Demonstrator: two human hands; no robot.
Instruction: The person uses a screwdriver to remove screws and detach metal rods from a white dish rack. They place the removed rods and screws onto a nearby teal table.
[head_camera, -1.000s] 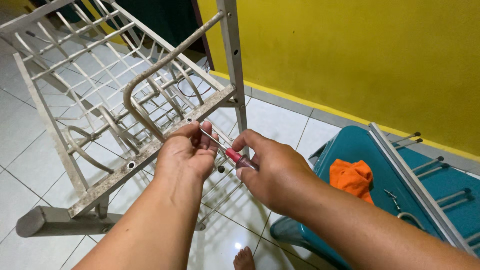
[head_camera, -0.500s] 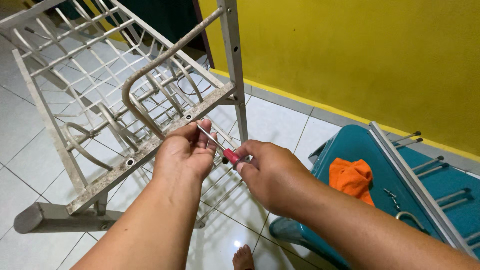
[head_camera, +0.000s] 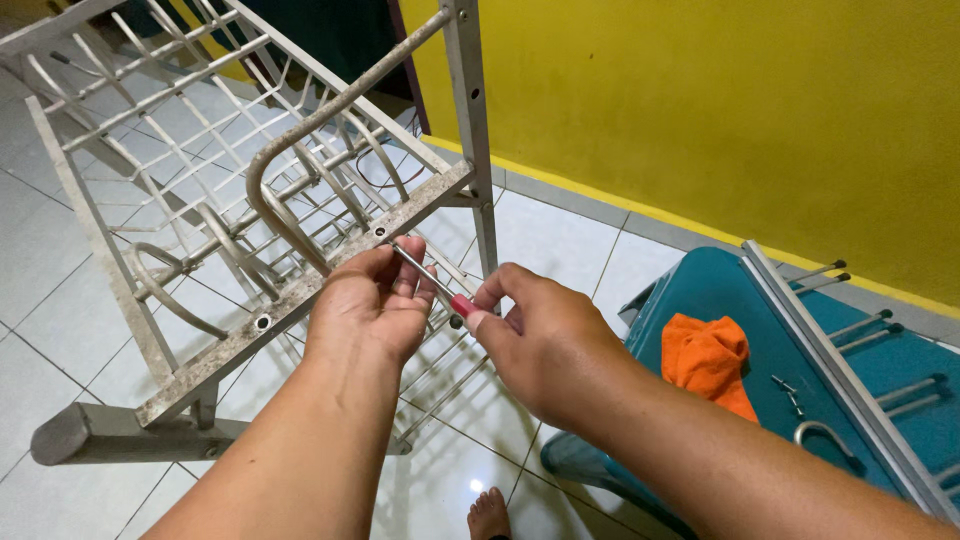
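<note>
A worn white metal rack (head_camera: 300, 300) with wire shelves lies tilted on the tiled floor. My left hand (head_camera: 370, 305) grips the lower edge of its flat perforated bar, fingers curled under the bar. My right hand (head_camera: 540, 340) holds a screwdriver (head_camera: 435, 280) with a red handle by its handle end. The metal shaft points up and left, and its tip meets the bar near a screw hole beside my left fingers.
A teal plastic stool (head_camera: 740, 300) at the right carries an orange cloth (head_camera: 705, 355), a long metal bar (head_camera: 830, 360), a U-shaped hook and small screws. A yellow wall runs behind. My bare toes (head_camera: 487, 515) show at the bottom.
The right hand has shifted slightly on the screwdriver handle, turning it; the left hand keeps its hold on the bar.
</note>
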